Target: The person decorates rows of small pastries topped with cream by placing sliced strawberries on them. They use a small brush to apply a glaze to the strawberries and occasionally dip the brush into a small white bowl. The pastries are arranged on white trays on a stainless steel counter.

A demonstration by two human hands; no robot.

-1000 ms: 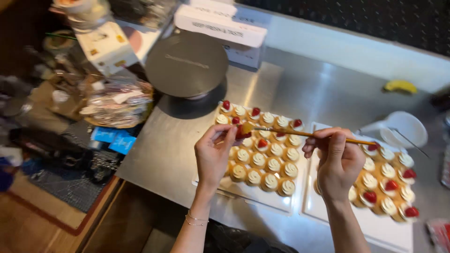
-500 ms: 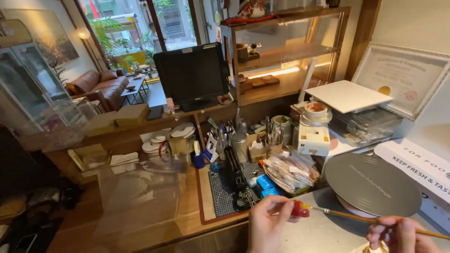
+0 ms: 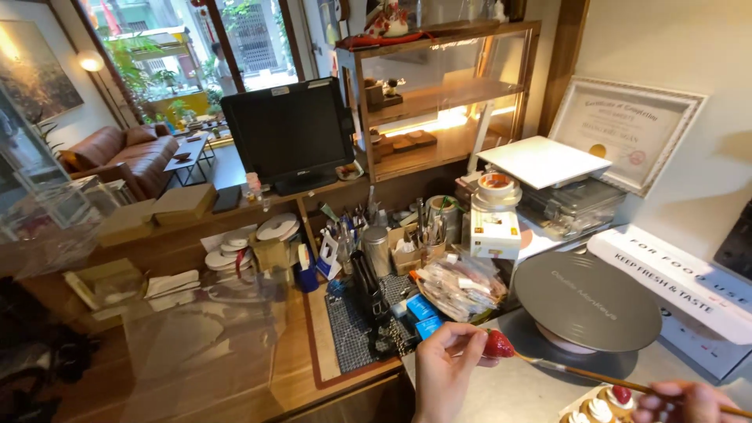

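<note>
My left hand (image 3: 444,368) pinches a red strawberry piece (image 3: 498,345) at the bottom centre, above the steel counter (image 3: 509,392). My right hand (image 3: 680,402) shows only partly at the bottom right edge and grips a thin wooden-handled brush (image 3: 595,376) whose tip reaches the strawberry. Just below the brush, a few cream-topped pastries (image 3: 599,407) with strawberry on them peek in at the bottom edge.
A grey turntable (image 3: 586,301) stands right of the hands, a long white box (image 3: 681,282) behind it. Packets in a plastic bag (image 3: 462,286), utensil cups (image 3: 415,247), a dark monitor (image 3: 286,133), a wooden shelf (image 3: 439,94) and a framed certificate (image 3: 627,133) fill the counter beyond.
The view swung up from the pastry trays to the counter and shelves. My left hand came off the pastries and now holds a strawberry piece at the brush tip.
</note>
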